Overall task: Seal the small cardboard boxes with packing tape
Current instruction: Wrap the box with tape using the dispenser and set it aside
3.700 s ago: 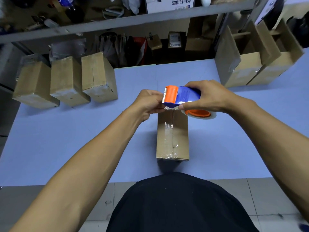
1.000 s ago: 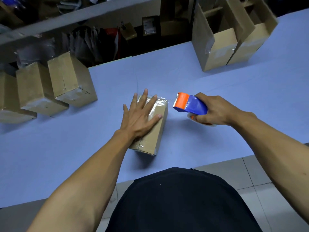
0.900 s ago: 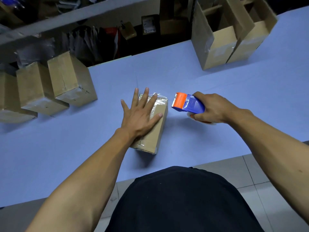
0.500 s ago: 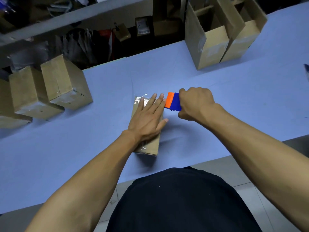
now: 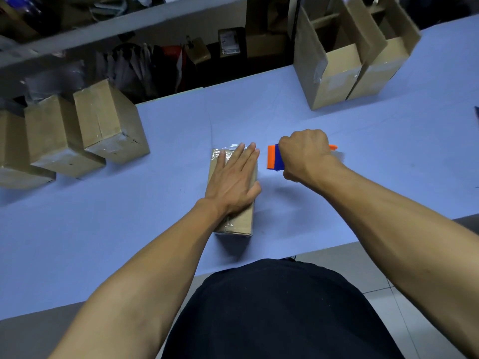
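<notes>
Box (image 5: pixel 239 218) under flat left hand (image 5: pixel 233 177); right hand (image 5: pixel 305 154) (fist) gripping tape dispenser (image 5: pixel 273 158) just beside.

- Bare worktop (image 5: pixel 160 203) between taped boxes (image 5: pixel 108 123) far left and centre box (image 5: pixel 242 218).
- Open cartons (image 5: pixel 342 66) block far right.
- Shelf (image 5: pixel 129 19) overhangs back edge.

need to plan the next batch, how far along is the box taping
Done, it appears: three closed boxes standing at the table's far left. In hand: the left hand presses flat on the taped box in front, while the right hand grips the tape dispenser beside it. Left: two open boxes at the far right, flaps up.
</notes>
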The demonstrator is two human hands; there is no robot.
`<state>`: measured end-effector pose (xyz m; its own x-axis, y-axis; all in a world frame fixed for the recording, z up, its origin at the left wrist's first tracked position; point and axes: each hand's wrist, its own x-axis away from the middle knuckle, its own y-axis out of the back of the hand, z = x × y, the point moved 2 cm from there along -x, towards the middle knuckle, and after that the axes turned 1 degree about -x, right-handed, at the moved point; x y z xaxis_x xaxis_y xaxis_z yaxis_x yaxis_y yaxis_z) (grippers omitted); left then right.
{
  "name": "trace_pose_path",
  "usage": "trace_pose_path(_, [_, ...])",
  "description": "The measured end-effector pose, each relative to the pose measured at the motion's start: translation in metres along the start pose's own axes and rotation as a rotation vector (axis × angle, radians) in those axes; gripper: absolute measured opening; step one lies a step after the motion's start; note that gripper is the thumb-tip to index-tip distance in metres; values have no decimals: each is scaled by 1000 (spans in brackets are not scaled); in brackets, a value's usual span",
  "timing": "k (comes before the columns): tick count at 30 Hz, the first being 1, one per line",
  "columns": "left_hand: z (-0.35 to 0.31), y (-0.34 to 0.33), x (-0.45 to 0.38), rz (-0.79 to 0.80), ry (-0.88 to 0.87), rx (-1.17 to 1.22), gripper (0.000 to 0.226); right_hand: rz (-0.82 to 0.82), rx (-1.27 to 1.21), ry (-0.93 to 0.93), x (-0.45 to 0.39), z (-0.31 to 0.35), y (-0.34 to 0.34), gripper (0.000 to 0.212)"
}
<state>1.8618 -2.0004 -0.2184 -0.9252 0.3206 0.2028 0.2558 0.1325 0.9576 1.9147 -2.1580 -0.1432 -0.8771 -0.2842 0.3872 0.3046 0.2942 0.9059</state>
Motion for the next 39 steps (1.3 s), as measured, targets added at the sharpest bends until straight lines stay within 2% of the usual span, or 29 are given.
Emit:
trace_pose_path(2, [-2,-1,-1,-18,-10,6,77,33,-36,-45,-1,1,-13,21])
trace_pose_path(4, [-1,-3,0,-2,5,20,77,28,-146,-90,-5,2,-22,32])
trace_pose_path(7, [8,-2,9,-28,62,125,71,-11,-267,-135,-14,2,-36,77])
trace_pose_path(9, [12,0,15,-134,97,340,63,-39,-347,-137,-21,5,-50,90])
trace_pose_path(11, [15,6,21,-308,189,581,57,-4,-429,-130,-27,11,-65,84])
trace_pose_path(13, [20,9,25,-440,339,694,54,82,-507,-121,-29,18,-79,84])
trace_pose_path(16, [28,10,31,-504,435,678,46,117,-626,-76,-28,27,-96,80])
trace_pose_path(19, [37,10,36,-521,552,714,43,130,-686,-49,-24,30,-108,65])
trace_pose_path(21, [41,9,36,-507,660,818,47,63,-672,-96,-23,28,-107,53])
trace_pose_path(24, [46,10,35,-499,832,962,49,-199,-805,-223,-21,28,-84,33])
trace_pose_path(26, [47,11,32,-515,869,987,37,-235,-1068,-241,-21,36,-65,25])
trace_pose_path(28, [45,14,27,-521,893,995,11,-175,-1312,-261,-26,47,-58,23])
trace_pose_path(29, [44,16,25,-525,901,1005,8,-141,-1406,-285,-29,52,-59,26])
trace_pose_path(31, [43,17,22,-536,942,1044,25,-105,-1552,-326,-35,58,-69,42])
trace_pose_path(32, [44,18,22,-544,966,1065,28,-105,-1591,-330,-35,59,-71,45])
trace_pose_path(34, [45,20,22,-562,990,1090,27,-130,-1601,-348,-32,62,-63,36])
trace_pose_path(37, [48,23,24,-588,979,1099,9,-191,-1593,-352,-28,66,-52,21])
trace_pose_path(39, [50,27,25,-610,970,1104,9,-234,-1574,-341,-28,68,-47,19])
